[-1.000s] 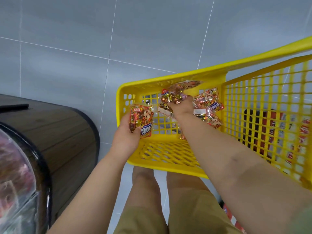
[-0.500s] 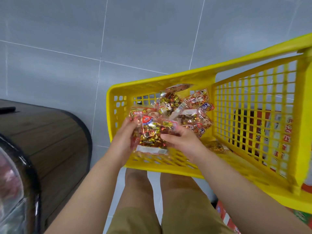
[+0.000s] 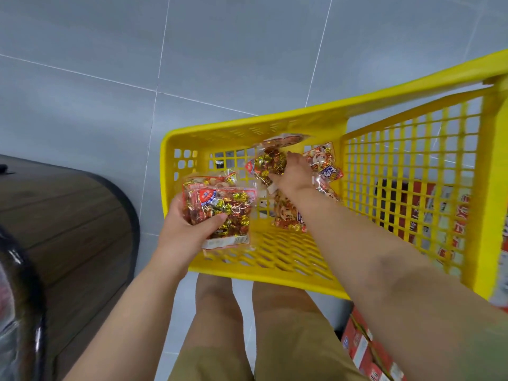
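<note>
At centre-left, left hand (image 3: 187, 229) clamped thumb and fingers round stacked candy bags (image 3: 220, 213), probably freeing right hand (image 3: 294, 174), whose fingers pinched gold-wrapped bag (image 3: 270, 163) inside yellow basket (image 3: 247, 126).

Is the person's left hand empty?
No, the left hand grips a clear plastic bag of gold-and-red wrapped candies over the yellow plastic lattice basket, while the right hand grips another bag.

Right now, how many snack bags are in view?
6 bags: two in the left hand, one in the right hand, one behind it, one to its right, one beneath the wrist; others may be hidden.
</note>
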`<state>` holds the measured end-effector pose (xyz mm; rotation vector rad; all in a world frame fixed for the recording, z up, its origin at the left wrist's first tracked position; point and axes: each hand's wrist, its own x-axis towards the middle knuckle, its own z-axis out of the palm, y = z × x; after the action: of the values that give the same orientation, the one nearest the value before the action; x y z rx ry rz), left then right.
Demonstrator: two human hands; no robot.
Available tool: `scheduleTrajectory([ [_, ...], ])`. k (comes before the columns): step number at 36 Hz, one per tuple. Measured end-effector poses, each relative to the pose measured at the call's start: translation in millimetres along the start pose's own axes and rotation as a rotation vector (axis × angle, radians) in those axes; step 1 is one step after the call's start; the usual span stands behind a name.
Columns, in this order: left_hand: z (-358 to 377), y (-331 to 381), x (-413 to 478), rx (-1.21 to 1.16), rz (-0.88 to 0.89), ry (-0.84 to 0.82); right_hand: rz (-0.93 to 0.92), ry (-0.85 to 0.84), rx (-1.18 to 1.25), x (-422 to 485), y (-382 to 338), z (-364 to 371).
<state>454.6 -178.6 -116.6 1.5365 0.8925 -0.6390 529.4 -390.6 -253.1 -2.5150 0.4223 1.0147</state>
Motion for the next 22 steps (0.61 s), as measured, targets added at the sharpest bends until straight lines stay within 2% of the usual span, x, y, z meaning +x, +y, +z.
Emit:
scheduleTrajectory([
  [5,-7,-5,-3,0.000,-0.008,0.027,0.089,-0.001,-0.162,10,-10,11],
  [8,-11,-7,-7,-0.004,-0.009,0.037,0.053,-0.170,-0.238,8,-16,14],
  [12,-15,-5,-13,-0.045,-0.015,0.083,-0.031,-0.222,0.085,-13,-19,17],
  [16,-24,-1,-28,-0.118,-0.015,0.144,-0.110,-0.240,0.114,-53,-27,7],
  [19,-35,4,-47,-0.184,-0.013,0.202,-0.126,-0.201,0.252,-88,-34,-9],
  [22,-51,9,-71,-0.276,-0.021,0.251,-0.102,-0.206,0.488,-120,-46,-33],
])
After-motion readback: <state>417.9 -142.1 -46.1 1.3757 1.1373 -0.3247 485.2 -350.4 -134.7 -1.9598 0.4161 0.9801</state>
